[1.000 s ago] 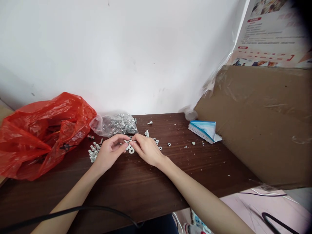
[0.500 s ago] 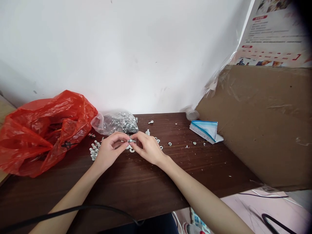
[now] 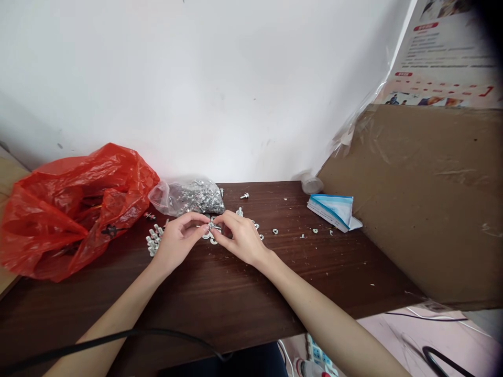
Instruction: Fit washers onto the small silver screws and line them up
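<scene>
My left hand and my right hand meet above the brown table, each with thumb and forefinger pinched. Between the fingertips is a small metal bolt, gripped from both sides; the fingers partly cover it, so its nut or washers are hard to make out. Flat washers lie right beneath the fingertips. Beside my left wrist stands a cluster of whitish bolts. Just beyond my right hand a bolt stands upright, with several small nuts scattered to its right.
A clear bag of metal hardware lies behind my hands. The large red plastic bag fills the left side. Another bolt lies near the wall. On the right are a blue-and-white packet and a cardboard box. A black cable crosses in front.
The whole view has shifted slightly to the right. Both hands keep their pinch on the bolt, with only slight finger movement.
</scene>
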Demonstrator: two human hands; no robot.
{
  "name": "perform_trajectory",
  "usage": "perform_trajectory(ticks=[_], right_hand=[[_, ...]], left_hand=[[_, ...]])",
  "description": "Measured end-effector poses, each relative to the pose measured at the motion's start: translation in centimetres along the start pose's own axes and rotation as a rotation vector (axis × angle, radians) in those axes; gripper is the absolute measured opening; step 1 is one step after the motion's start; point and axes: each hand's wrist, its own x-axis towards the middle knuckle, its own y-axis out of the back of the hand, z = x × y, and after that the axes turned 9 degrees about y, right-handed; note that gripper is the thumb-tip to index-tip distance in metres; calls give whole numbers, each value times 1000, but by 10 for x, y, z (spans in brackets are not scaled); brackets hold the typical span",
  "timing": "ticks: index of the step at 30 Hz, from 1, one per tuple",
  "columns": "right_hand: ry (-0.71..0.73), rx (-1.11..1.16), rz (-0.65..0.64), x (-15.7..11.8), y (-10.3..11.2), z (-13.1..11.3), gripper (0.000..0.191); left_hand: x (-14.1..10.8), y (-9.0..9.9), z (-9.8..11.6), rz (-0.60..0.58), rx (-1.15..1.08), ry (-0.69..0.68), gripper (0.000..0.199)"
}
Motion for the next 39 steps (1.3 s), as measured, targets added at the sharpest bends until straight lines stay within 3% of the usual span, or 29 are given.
perform_trajectory(ticks=[16,22,28,34,39], right_hand=[[-4,-22,28,0,-3,1,17],[0,-14,38,0,-2,0,16],[-4,-16,36,0,-2,1,17],[0,-13,42,0,-1,0,15],[1,-7,51,0,-1,0,15]], left_hand=[[0,-1,-1,-28,-4,-21,27],[1,-1,-2,-18,1,77,32],[0,0,-1,-17,5,-9,30],[1,-1,0,-43,27,81,32],[0,-1,0,-46,25,33,29]])
